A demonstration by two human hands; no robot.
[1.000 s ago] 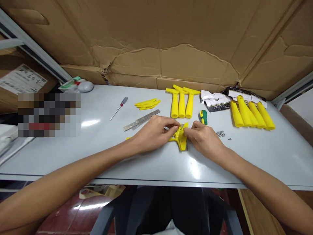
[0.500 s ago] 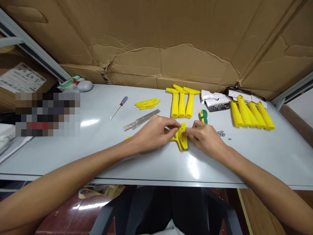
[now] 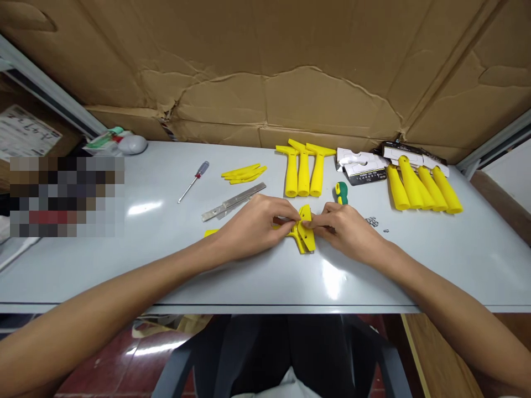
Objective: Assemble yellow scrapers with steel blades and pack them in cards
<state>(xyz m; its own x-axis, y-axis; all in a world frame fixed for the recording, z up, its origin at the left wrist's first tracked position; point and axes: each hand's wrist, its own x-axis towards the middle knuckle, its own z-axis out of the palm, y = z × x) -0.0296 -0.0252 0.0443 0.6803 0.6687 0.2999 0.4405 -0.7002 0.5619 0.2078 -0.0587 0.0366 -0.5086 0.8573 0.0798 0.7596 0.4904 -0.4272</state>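
Note:
My left hand is closed round a yellow scraper, its handle lying beneath the palm and pointing left. Against the scraper's head sits a flat yellow cover plate with small holes. Thumb and finger of my right hand pinch the plate's right side, and my left fingertips touch its left side. A thin metal blade edge shows at the lower end of the head. Just beyond my right hand lies a green and yellow screwdriver, partly hidden by it.
Small screws lie right of my right hand. Behind are yellow scraper handles, more handles, card packaging, yellow plates, metal blades and a clear-handled screwdriver. A cardboard wall closes the back.
The view has shifted slightly, moving everything a little left. The cover plate has turned slightly against the scraper head, and both hands keep their hold.

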